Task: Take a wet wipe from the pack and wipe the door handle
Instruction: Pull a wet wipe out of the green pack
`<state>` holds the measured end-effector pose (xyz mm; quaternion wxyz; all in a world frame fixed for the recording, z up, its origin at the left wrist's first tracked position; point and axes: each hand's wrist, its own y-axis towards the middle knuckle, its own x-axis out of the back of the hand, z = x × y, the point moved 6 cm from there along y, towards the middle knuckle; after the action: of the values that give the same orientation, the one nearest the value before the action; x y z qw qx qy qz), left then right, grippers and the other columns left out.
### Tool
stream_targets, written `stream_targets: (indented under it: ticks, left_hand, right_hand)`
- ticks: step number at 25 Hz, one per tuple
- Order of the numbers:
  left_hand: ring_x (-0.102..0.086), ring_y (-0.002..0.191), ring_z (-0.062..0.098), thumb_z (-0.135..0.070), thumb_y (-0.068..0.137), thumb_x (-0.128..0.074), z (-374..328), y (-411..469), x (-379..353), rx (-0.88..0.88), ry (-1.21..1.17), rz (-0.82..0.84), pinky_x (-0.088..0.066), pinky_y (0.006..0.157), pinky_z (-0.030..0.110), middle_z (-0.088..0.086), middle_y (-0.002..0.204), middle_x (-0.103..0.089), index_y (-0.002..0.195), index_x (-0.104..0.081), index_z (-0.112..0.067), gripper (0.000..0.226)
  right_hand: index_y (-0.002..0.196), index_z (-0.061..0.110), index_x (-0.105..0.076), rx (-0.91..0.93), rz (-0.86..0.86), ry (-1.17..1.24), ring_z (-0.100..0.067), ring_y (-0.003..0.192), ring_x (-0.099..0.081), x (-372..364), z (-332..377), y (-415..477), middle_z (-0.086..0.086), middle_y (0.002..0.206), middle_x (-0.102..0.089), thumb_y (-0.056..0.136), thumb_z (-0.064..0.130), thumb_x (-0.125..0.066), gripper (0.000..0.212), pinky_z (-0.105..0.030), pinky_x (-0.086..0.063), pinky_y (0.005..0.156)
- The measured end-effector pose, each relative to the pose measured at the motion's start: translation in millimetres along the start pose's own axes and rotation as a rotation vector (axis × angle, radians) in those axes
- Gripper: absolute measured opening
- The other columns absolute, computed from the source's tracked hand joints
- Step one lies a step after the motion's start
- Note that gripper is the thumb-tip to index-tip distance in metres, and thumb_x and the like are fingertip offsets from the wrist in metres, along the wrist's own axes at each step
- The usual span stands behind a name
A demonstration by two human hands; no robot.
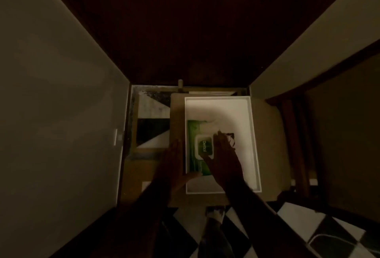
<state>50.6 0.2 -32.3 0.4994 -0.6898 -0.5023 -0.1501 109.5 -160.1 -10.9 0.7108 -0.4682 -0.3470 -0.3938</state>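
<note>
A green wet-wipe pack (194, 134) with a white flip lid (204, 146) lies in the left half of a white tray (242, 114). A white wipe (213, 126) lies crumpled at the pack's far end. My left hand (174, 165) rests flat along the tray's left rim, fingers straight, with the thumb touching the pack's near end. My right hand (225, 155) lies over the pack's right side, fingers spread by the lid. A small dark object (231, 137) shows past its fingertips. The dark wooden door (185, 31) stands ahead; its handle is out of view.
The tray sits on a brown tabletop (271, 144). A pale wall (51, 93) rises on the left and another wall (308, 42) on the right. A dark wooden frame (296, 144) stands at the right. Black-and-white floor tiles (298, 216) lie below. The scene is dim.
</note>
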Motion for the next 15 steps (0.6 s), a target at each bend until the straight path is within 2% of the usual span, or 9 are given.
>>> stream_targets:
  ticks: [2, 4, 9, 13, 15]
  left_hand:
    - [-0.011, 0.158, 0.035, -0.091, 0.075, -0.039, -1.8, 5.1, -16.0, -0.011, -0.004, -0.031, -0.014, 0.127, 0.052, 0.019, 0.172, -0.006, 0.162, 0.001, -0.004, 0.129]
    - [-0.019, 0.156, 0.039, -0.096, 0.073, -0.02, -0.8, 11.4, -27.3, 0.029, 0.011, -0.068, -0.023, 0.124, 0.057, 0.022, 0.17, -0.014, 0.161, -0.005, 0.0, 0.131]
    - [-0.025, 0.154, 0.04, -0.083, 0.076, -0.03, 2.2, 17.7, -43.1, 0.059, 0.049, -0.069, -0.031, 0.12, 0.059, 0.021, 0.169, -0.017, 0.161, -0.01, 0.0, 0.121]
    - [-0.033, 0.15, 0.045, -0.079, 0.078, -0.028, 3.5, 18.4, -48.3, 0.064, 0.078, -0.083, -0.036, 0.115, 0.063, 0.024, 0.166, -0.026, 0.159, -0.02, 0.003, 0.116]
    - [-0.033, 0.15, 0.046, -0.08, 0.078, -0.027, 4.5, 20.4, -50.5, 0.063, 0.07, -0.088, -0.037, 0.113, 0.065, 0.025, 0.165, -0.028, 0.158, -0.023, 0.003, 0.115]
  right_hand:
    - [0.156, 0.003, -0.043, 0.033, -0.075, 0.011, -0.037, 0.149, -0.044, -7.2, 5.2, 5.9, -0.022, 0.161, -0.044, 0.097, 0.042, -0.072, 0.077, -0.05, -0.046, 0.117]
    - [0.148, 0.004, -0.054, 0.013, -0.084, -0.053, -0.041, 0.136, -0.055, -12.6, 8.9, 10.7, -0.025, 0.149, -0.055, 0.093, 0.042, -0.076, 0.07, -0.051, -0.056, 0.103]
    - [0.126, -0.001, -0.062, 0.013, -0.09, -0.109, -0.037, 0.114, -0.062, -11.2, 27.2, 21.3, -0.023, 0.129, -0.061, 0.088, 0.047, -0.078, 0.063, -0.044, -0.062, 0.088]
    - [0.121, -0.003, -0.065, 0.008, -0.068, -0.19, -0.039, 0.11, -0.063, -13.5, 34.7, 27.3, -0.024, 0.125, -0.062, 0.097, 0.046, -0.065, 0.055, -0.044, -0.061, 0.088]
    - [0.118, -0.002, -0.066, 0.017, -0.072, -0.188, -0.037, 0.106, -0.064, -12.9, 36.8, 26.8, -0.023, 0.121, -0.063, 0.1, 0.046, -0.052, 0.053, -0.041, -0.061, 0.082]
